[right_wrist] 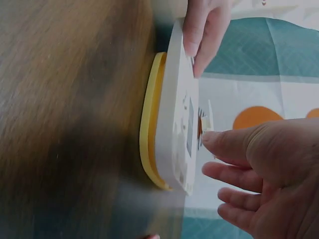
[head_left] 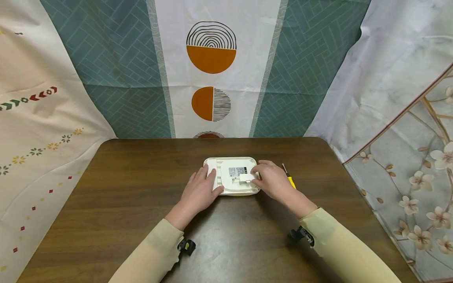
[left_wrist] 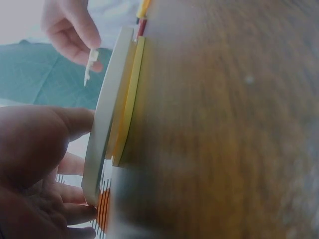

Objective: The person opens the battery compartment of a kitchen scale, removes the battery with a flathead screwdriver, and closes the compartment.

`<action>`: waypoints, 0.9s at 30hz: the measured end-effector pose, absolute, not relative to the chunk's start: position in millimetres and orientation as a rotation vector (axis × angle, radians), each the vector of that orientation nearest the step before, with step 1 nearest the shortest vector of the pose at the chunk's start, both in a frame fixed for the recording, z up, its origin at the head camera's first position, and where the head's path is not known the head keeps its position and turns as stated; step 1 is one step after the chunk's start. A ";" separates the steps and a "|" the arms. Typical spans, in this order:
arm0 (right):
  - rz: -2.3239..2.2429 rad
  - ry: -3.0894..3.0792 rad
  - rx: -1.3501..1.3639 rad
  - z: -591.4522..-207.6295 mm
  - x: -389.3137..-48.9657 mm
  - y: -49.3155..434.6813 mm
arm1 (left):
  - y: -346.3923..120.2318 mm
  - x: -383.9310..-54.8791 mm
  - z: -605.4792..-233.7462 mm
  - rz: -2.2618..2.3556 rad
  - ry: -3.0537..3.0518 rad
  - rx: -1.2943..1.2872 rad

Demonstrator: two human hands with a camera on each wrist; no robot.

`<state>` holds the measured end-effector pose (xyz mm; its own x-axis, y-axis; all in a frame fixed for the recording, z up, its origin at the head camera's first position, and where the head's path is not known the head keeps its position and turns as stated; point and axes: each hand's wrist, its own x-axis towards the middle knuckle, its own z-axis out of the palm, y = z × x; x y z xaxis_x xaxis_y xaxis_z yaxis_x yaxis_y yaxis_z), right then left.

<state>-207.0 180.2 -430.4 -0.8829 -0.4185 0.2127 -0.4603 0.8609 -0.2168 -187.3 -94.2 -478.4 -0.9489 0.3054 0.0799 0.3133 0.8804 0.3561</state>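
A white, rounded-corner device [head_left: 230,162], resembling a kitchen scale turned underside up, lies on the table. A printed label [head_left: 237,171] is on its upward face, and a yellow layer [right_wrist: 148,124] shows beneath it in both wrist views. My left hand [head_left: 199,188] rests on its left end, fingers extended over the surface and thumb near the front edge. Between thumb and fingertips, my right hand [head_left: 274,179] pinches a small white cover [head_left: 245,178], apparently a battery cover. In the left wrist view this cover [left_wrist: 91,62] stands clear of the device.
A screwdriver [head_left: 291,182] with a yellow handle lies just beyond the right hand, partly hidden by it. The brown wooden table [head_left: 148,169] meets a patterned cloth [head_left: 120,98] at its back edge. More cloth hangs along both sides.
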 end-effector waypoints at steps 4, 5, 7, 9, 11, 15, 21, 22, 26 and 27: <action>0.385 -2.909 0.738 -433.4 -210.3 172.3 | -93.7 -187.3 -478.6 -0.575 -3.027 -0.501; 0.381 -2.919 0.749 -434.0 -211.0 170.9 | -93.5 -187.2 -478.4 -0.573 -3.029 -0.501; 0.379 -2.936 0.763 -434.6 -212.1 168.4 | -93.2 -187.0 -478.1 -0.571 -3.023 -0.503; 0.384 -2.952 0.771 -434.3 -212.8 166.1 | -93.1 -187.2 -477.7 -0.569 -3.022 -0.502; 0.385 -2.966 0.773 -434.2 -213.8 164.0 | -92.9 -187.7 -477.2 -0.567 -3.021 -0.501; 0.359 -2.990 0.768 -434.1 -215.8 160.9 | -92.4 -187.1 -475.4 -0.572 -3.023 -0.501; 0.310 -2.996 0.794 -435.3 -218.6 158.8 | -92.5 -187.0 -475.1 -0.575 -3.024 -0.502; 0.308 -2.999 0.797 -435.3 -219.0 158.6 | -92.7 -187.1 -475.3 -0.575 -3.022 -0.503; 0.306 -3.017 0.805 -433.7 -220.5 157.4 | -93.5 -187.3 -475.9 -0.570 -3.019 -0.504; 0.303 -3.020 0.808 -433.2 -221.0 157.2 | -93.5 -187.2 -475.8 -0.570 -3.016 -0.503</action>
<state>-221.0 157.2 -433.2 -0.8675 -0.4949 0.0503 -0.4950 0.8489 -0.1853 -187.2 -93.5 -475.8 -0.9472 0.3079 0.0892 0.3192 0.8806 0.3503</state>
